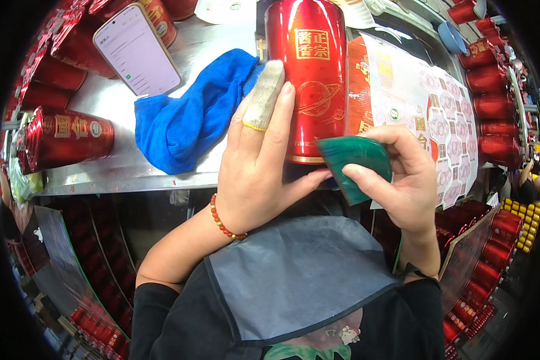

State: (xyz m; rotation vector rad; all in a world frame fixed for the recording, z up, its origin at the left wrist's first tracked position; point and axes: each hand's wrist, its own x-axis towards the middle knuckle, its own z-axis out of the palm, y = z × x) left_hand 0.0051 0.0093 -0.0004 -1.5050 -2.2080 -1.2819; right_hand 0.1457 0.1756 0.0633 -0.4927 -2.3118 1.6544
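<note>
Red and glossy, the smooth cylinder lies on the metal tabletop beside a crumpled blue cloth. The left grip rests straight fingers against it, thumb spread apart; a ribbed knit sleeve covers one finger. The right grip pinches a flat, curved-edged green scraper near the cylinder's base.

Worktable: surfaced in silvery metal; white light is reflected.
Lower left: red canisters are ranged in dim rows beside a panel.
Right edge: further canisters are lined up.
Far right: yellow items are stacked.
</note>
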